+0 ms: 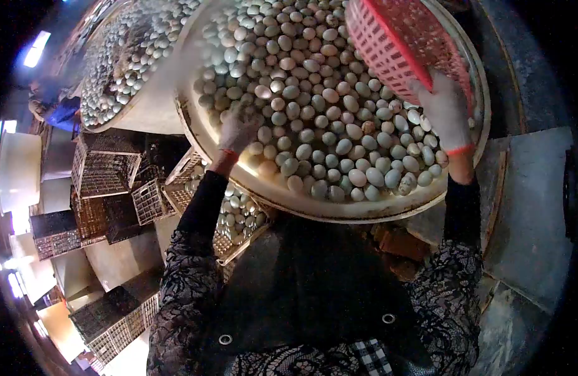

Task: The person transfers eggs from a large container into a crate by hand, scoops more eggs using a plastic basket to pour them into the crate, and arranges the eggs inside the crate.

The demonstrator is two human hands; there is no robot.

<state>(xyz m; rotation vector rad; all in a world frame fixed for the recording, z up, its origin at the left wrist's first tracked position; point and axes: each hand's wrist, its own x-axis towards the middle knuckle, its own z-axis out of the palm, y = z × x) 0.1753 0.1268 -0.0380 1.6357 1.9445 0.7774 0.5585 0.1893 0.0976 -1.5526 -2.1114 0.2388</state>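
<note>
A large round vat holds many pale green and whitish eggs, some speckled or stained. My left hand, in a whitish glove with dark, wet-looking fingers, reaches over the left rim and touches the eggs. Its fingertips blend in with the eggs, so their grip cannot be made out. At the right side of the vat, my gloved right hand is closed on the rim of a pink-red plastic basket. The basket is tilted above the eggs, its slotted wall towards the left.
Another vat of eggs stands at upper left, with a person beyond it. Below my left arm is a crate with eggs. Several plastic crates are stacked at left. A grey slab lies at right.
</note>
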